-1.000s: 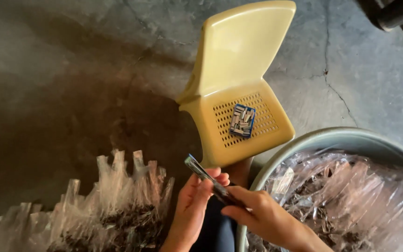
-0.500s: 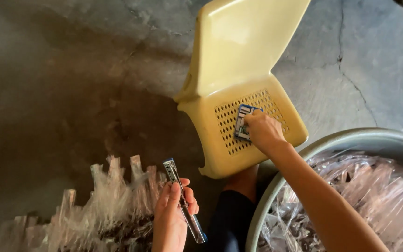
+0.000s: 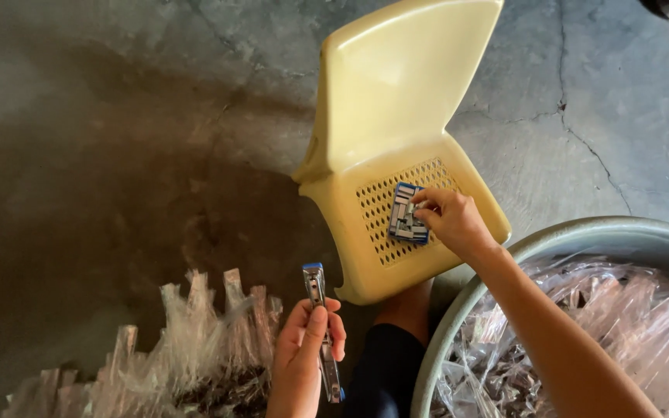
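On the yellow chair seat (image 3: 365, 255), your right hand (image 3: 452, 222) pinched into the staple box (image 3: 406, 214).
Your left hand (image 3: 303, 352) stayed closed round the stapler (image 3: 320, 325); lifting one strip cleanly would have suited.

Grey concrete floor (image 3: 118, 93), cracked at upper right, one wide dark stain spreading across the left. A pale yellow plastic chair (image 3: 396, 85) sits on it, perforated seat catching soft daylight.

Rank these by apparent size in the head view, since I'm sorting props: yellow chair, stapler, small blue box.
1. yellow chair, clearly largest.
2. stapler in the left hand; nearer the camera, so somewhat unsure.
3. small blue box under the right hand.
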